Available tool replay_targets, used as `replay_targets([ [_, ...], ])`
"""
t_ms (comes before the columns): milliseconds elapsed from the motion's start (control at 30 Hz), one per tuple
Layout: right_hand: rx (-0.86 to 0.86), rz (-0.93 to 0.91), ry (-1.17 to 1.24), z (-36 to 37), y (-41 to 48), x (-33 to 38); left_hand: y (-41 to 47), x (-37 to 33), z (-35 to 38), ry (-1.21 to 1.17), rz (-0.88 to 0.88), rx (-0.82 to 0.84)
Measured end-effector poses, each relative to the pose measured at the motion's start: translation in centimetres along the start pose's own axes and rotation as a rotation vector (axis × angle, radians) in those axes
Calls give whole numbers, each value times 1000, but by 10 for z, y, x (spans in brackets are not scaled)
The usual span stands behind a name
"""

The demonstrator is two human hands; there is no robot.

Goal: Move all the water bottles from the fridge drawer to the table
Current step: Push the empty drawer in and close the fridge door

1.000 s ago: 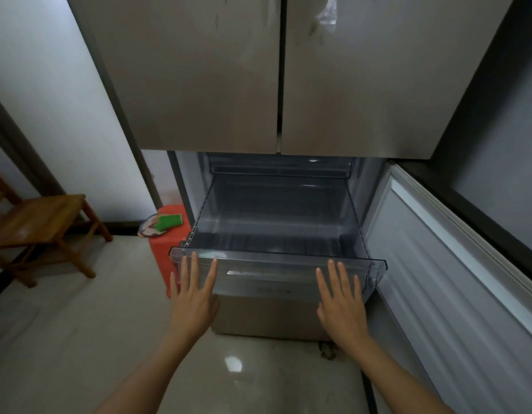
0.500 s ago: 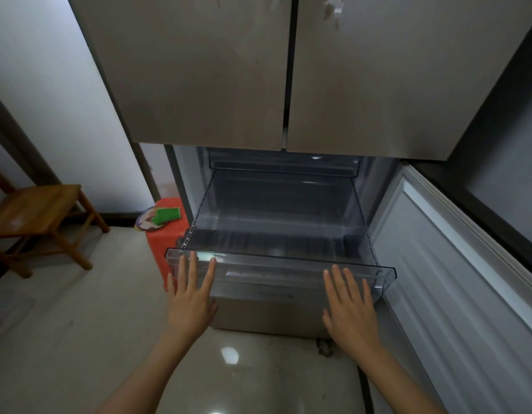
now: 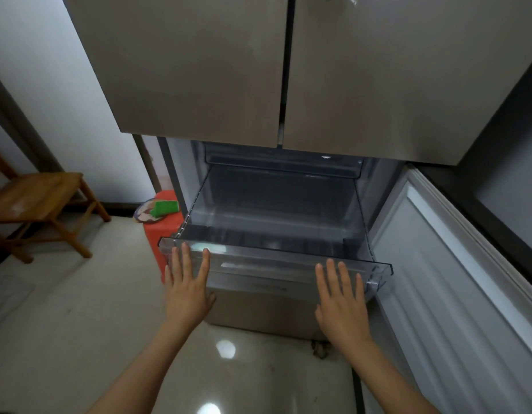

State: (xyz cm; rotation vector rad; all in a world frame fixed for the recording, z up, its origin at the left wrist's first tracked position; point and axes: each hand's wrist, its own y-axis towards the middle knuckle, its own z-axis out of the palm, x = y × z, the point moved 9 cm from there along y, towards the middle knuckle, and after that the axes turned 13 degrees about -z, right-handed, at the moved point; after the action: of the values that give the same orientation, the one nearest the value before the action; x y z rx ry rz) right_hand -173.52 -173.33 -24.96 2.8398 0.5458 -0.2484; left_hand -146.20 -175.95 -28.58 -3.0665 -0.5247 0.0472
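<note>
The clear plastic fridge drawer [image 3: 276, 258] stands pulled out below the two closed upper fridge doors [image 3: 288, 70]. Its inside shows no water bottles. My left hand [image 3: 188, 286] lies flat against the drawer's front panel at its left end, fingers spread and pointing up. My right hand [image 3: 342, 297] is pressed flat on the same front panel at the right end, fingers apart. Neither hand holds anything. No table is in view.
The lower fridge door [image 3: 455, 279] is swung open to the right. A red stool [image 3: 160, 225] with a green item and a plate stands left of the fridge. A wooden chair [image 3: 34, 201] is at far left. Glossy tile floor [image 3: 64, 324] lies below.
The view has drifted so the fridge and drawer sit slightly further right and lower. Both hands stay flat on the drawer front; the drawer looks about equally far out.
</note>
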Motion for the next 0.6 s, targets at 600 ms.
replay_targets([
  [600,302,87,155,43,154,-69,162,-71,-24,-55,124,98],
])
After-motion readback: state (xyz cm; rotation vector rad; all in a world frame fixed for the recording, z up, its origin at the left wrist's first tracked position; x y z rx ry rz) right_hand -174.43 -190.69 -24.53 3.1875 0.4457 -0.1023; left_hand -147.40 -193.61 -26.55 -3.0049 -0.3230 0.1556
